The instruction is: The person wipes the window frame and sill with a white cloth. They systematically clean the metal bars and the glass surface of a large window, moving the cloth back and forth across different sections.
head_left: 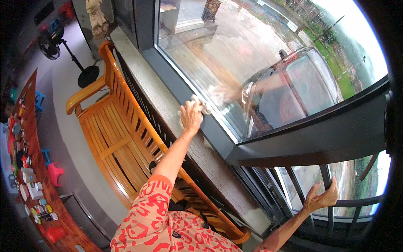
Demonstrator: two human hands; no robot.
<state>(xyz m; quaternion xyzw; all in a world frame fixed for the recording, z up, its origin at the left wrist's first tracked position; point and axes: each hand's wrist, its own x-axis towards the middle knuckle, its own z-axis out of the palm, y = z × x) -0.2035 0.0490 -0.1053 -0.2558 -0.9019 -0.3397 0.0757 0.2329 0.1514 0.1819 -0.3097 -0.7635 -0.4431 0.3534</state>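
A crumpled white fabric cloth (204, 105), likely light, soft and floppy, best gripped by its bunched middle, is at the dark grey metal window frame (167, 76). The bare left hand (191, 118) grasps it; the bare right hand (320, 199), seemingly holding nothing, has fingers spread beside black metal bars (295, 185).

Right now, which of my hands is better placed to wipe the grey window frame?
Probably your left hand: it holds the white cloth right at the grey window frame. Your right hand shows no cloth and is farther off, by the dark bars.
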